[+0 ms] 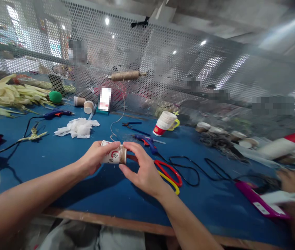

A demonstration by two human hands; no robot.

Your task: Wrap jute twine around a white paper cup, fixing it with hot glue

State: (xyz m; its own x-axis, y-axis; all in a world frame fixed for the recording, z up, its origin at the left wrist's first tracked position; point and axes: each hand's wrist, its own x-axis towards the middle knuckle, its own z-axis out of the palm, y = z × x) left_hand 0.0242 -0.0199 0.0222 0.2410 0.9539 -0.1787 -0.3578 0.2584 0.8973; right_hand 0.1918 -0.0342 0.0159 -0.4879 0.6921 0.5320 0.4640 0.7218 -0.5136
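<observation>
Left grip (97, 157), right grip (145, 168), paper cup (113, 156) between

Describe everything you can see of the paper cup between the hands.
The paper cup is white, printed with a red curved mark and dark characters, and looks like thin card. A brown twine-like band circles it near its right end. It lies sideways, held above the blue table. The left hand grips its left end, hiding it; the right hand curls around the banded end, though thumb contact is unclear.
</observation>
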